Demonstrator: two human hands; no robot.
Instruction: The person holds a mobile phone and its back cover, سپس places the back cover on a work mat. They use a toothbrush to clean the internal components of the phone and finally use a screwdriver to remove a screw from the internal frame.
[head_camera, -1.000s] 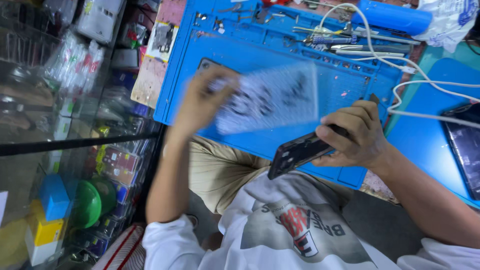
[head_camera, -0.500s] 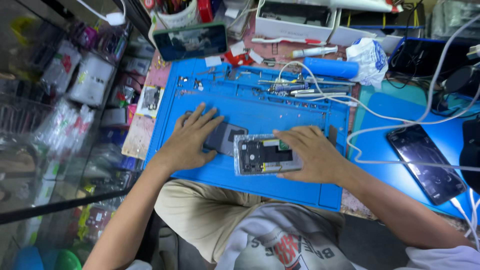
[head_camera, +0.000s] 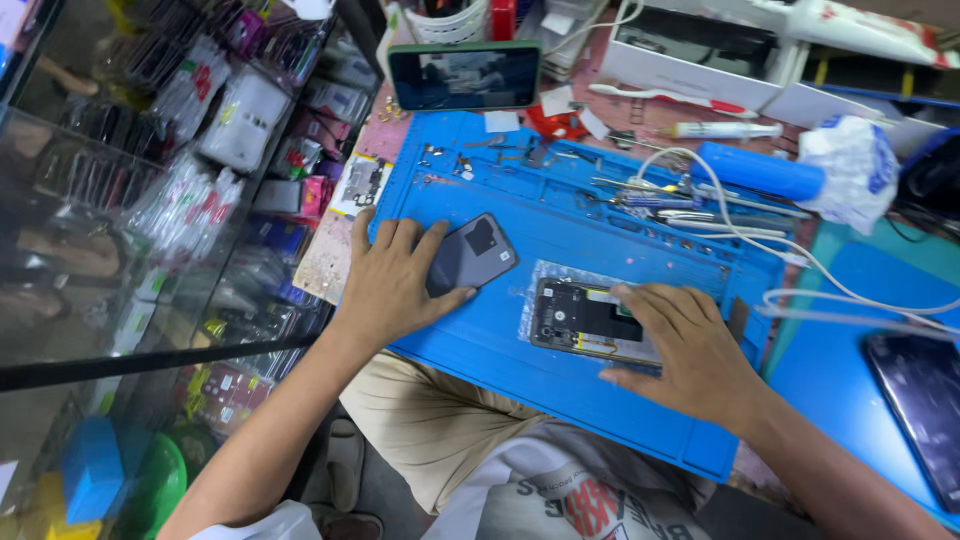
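Two hands (head_camera: 395, 285) (head_camera: 690, 350) — opened phone (head_camera: 585, 320), back cover (head_camera: 470, 253)

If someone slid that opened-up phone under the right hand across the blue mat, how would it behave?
The opened phone lies flat, so it probably would not tip or roll. The blue mat looks rubbery, so it may grip rather than glide. With its insides exposed under the right hand, it likely needs gentle handling; the clear film beneath it could shift along.
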